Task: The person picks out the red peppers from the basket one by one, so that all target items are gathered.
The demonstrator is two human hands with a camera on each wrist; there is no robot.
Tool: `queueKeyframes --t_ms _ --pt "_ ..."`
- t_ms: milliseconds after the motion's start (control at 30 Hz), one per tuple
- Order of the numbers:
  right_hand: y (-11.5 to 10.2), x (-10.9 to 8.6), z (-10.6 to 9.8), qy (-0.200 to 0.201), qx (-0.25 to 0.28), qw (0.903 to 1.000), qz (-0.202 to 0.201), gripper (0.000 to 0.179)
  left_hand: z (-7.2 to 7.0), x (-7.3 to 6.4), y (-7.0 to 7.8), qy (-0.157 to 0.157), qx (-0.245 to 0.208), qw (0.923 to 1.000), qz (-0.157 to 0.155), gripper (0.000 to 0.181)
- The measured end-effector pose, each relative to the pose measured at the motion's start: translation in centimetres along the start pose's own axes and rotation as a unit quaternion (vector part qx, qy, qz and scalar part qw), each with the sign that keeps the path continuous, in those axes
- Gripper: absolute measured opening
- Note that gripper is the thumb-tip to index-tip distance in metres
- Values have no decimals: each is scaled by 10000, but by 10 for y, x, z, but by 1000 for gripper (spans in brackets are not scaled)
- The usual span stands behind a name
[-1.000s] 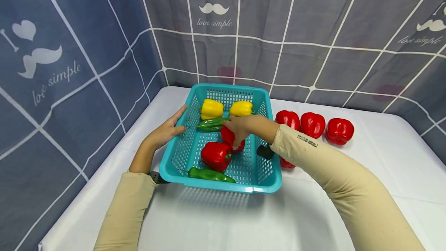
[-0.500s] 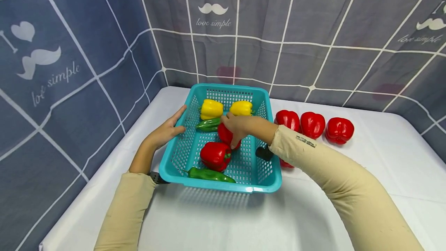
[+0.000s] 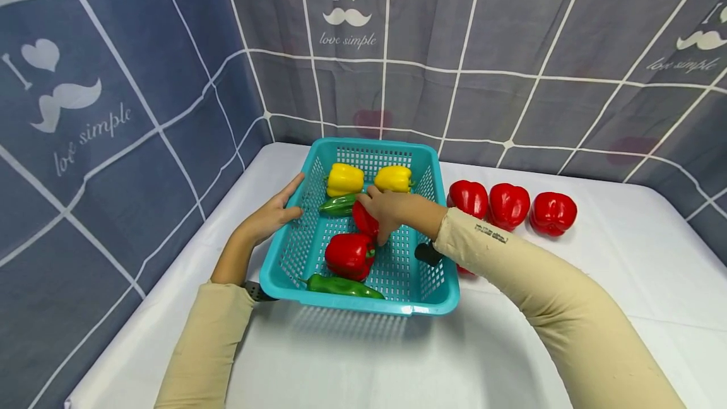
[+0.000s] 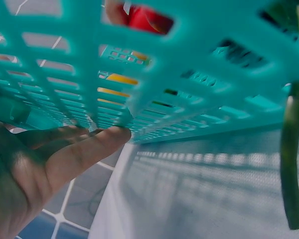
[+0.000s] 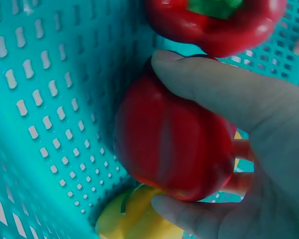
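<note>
White table (image 3: pixel 341 365), teal basket (image 3: pixel 363 304); red pepper (image 5: pixel 174 134) inside, pinched between right fingers (image 5: pixel 189 213); left fingers (image 4: pixel 89 153) straight against basket

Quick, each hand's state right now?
Left hand: open, straight fingers touching the turquoise basket.
Right hand: closed, holding a red bell pepper.
</note>
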State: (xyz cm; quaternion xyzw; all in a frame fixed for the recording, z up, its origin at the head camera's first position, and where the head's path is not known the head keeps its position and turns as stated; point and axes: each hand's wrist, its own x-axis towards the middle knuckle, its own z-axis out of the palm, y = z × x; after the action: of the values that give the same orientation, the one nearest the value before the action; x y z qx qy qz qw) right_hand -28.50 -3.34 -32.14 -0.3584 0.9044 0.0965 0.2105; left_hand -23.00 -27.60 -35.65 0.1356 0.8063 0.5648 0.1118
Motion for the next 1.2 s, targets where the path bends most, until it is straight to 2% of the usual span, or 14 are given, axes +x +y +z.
queueKeyframes --t_ms 200,467,733,833,967,1067,1200 --pt "8 -10 -12 351 587 9976 -76 100 -1 0 -2 38 66 10000 11 78" --pt "36 -45 -24 935 1024 9901 -196 99 2 3 0 -8 14 10000 30 79" --pt "67 -81 -14 1356 1780 9730 -559 97 3 -2 1 -20 -12 10000 -89 78" --pt "77 -96 -13 1632 1892 9666 -573 95 3 -2 1 -23 -15 9999 -98 78" --pt "88 -112 -8 1807 1889 9642 -436 98 4 -3 2 -36 -43 9999 -109 79" --pt "95 -121 -1 1855 1966 9619 -415 99 4 -4 2 -43 -76 9999 -115 79" --pt "102 -129 12 2072 2106 9541 -500 97 5 -3 2 -76 -197 9997 -86 78"
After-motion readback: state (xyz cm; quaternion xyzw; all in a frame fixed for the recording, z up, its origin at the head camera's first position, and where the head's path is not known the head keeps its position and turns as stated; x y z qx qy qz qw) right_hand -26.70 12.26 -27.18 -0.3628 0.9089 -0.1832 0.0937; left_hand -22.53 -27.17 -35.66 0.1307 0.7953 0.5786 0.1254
